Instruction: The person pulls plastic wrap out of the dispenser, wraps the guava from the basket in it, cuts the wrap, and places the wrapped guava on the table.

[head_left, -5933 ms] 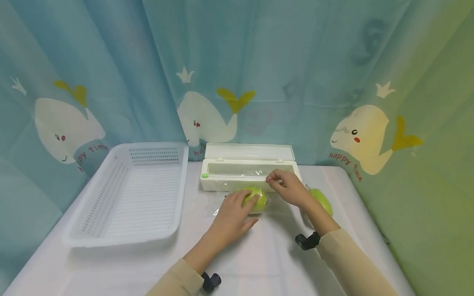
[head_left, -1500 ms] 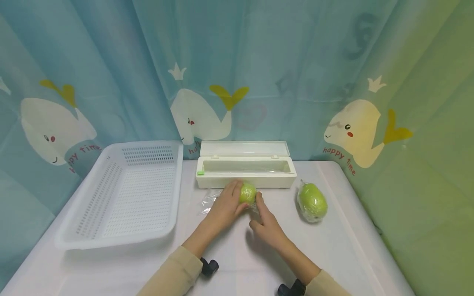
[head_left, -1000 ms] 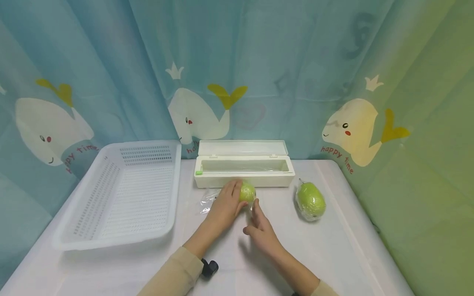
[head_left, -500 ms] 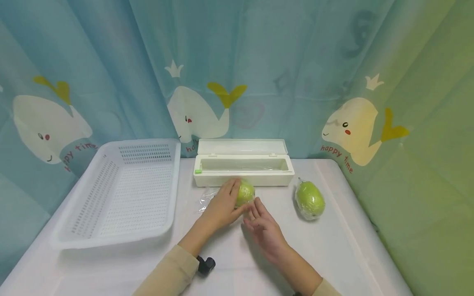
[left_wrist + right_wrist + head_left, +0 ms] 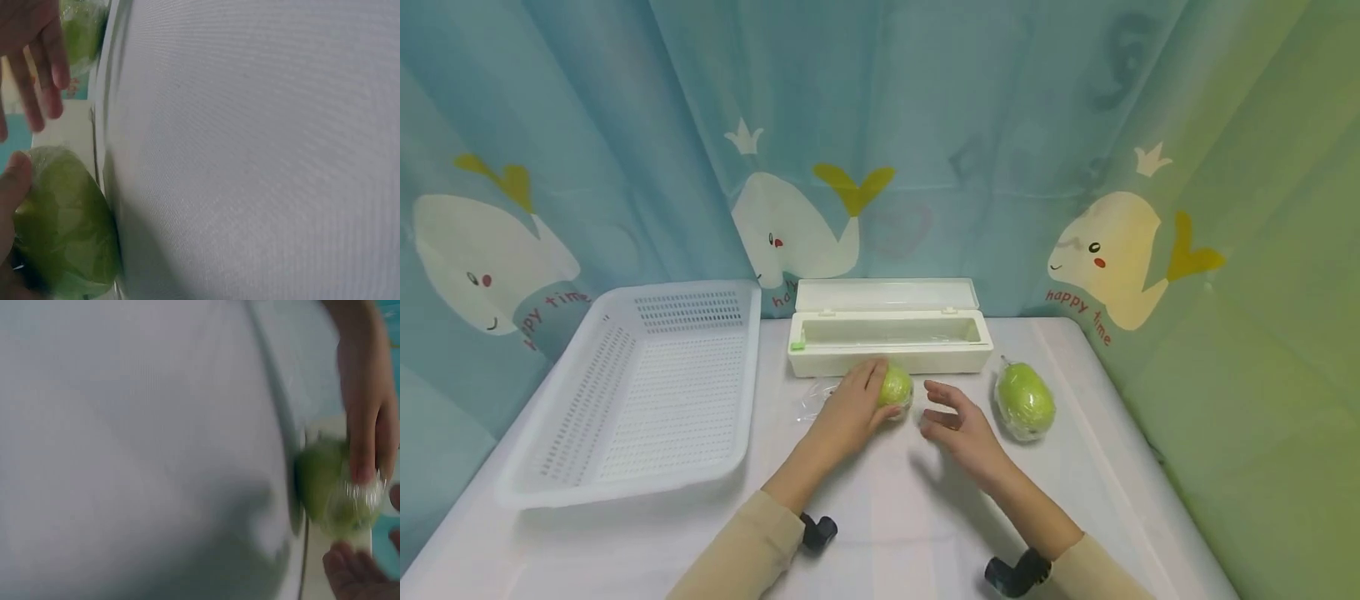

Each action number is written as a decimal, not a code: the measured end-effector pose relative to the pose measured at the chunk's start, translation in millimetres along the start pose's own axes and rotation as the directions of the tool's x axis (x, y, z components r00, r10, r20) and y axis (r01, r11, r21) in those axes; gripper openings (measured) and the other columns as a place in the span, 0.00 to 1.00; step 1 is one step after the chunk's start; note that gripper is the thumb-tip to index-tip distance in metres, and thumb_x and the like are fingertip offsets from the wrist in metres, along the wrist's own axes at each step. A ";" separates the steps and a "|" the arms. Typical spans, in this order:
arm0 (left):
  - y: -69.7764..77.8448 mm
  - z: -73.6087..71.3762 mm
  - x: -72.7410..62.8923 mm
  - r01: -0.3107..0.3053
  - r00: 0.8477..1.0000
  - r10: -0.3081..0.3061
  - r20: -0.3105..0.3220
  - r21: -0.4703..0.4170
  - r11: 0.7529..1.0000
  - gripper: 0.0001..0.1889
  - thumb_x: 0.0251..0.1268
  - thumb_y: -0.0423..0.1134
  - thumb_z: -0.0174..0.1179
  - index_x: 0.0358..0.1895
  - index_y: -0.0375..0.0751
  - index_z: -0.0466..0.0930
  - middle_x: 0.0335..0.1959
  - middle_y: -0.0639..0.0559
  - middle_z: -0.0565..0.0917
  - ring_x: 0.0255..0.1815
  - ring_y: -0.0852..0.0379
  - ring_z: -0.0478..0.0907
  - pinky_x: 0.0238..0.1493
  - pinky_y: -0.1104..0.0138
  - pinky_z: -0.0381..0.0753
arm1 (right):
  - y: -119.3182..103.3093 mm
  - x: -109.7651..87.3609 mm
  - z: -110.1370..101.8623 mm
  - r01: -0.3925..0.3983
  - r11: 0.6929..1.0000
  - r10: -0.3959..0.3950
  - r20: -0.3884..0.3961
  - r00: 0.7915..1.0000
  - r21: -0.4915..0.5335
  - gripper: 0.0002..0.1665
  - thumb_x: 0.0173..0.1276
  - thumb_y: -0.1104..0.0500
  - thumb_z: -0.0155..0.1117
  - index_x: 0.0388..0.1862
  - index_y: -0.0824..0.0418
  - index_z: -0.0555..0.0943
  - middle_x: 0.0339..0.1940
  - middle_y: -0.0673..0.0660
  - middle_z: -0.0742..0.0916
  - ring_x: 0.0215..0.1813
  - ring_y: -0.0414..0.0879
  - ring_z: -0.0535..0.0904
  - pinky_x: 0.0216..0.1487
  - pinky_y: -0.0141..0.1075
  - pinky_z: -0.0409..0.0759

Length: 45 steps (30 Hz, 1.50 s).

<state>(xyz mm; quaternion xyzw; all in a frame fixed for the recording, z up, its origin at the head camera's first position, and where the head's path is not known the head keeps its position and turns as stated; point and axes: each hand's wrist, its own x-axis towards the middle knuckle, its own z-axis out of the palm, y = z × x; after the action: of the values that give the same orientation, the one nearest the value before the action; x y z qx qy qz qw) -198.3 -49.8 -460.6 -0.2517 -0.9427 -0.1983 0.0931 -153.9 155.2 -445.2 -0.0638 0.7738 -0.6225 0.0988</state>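
Observation:
My left hand (image 5: pixel 848 410) grips a green fruit (image 5: pixel 898 385), its thumb on the near side and its fingers over the top. Clear cling film (image 5: pixel 357 499) covers the fruit, and a loose piece (image 5: pixel 814 400) spreads on the table left of it. My right hand (image 5: pixel 966 435) hovers just right of the fruit, apart from it, fingers spread and slightly bent, holding nothing. A second green fruit wrapped in film (image 5: pixel 1026 400) lies farther right. Behind the gripped fruit stands a white cling film box (image 5: pixel 891 360), its lid (image 5: pixel 886 295) raised.
A white slotted plastic basket (image 5: pixel 625 490) stands on the left of the white-covered table (image 5: pixel 880 533). A green slider (image 5: pixel 797 346) sits at the box's left end. Blue and green curtains (image 5: pixel 985 125) with printed whales hang behind and at the sides.
Earlier my right hand was at the box's edge, then came down to the fruit's right end and touched the film. Now it has drawn away rightward. My left hand stays on the fruit.

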 end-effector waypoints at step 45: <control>-20.9 -32.3 -19.0 0.065 0.973 -0.176 -0.148 -0.558 0.827 0.34 0.68 0.29 0.53 0.77 0.45 0.58 0.73 0.46 0.70 0.77 0.46 0.61 0.76 0.49 0.59 | 3.7 49.7 10.8 0.469 0.592 -0.356 0.309 0.882 -0.656 0.58 0.49 0.46 0.82 0.78 0.51 0.64 0.73 0.54 0.74 0.72 0.54 0.71 0.70 0.51 0.70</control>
<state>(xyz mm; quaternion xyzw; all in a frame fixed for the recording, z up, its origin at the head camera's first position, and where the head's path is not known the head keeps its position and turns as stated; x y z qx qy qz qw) -190.3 -88.4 -443.5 -0.1872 -0.8464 -0.4895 0.0950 -199.6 134.7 -454.7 -0.3197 0.9073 -0.2719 -0.0252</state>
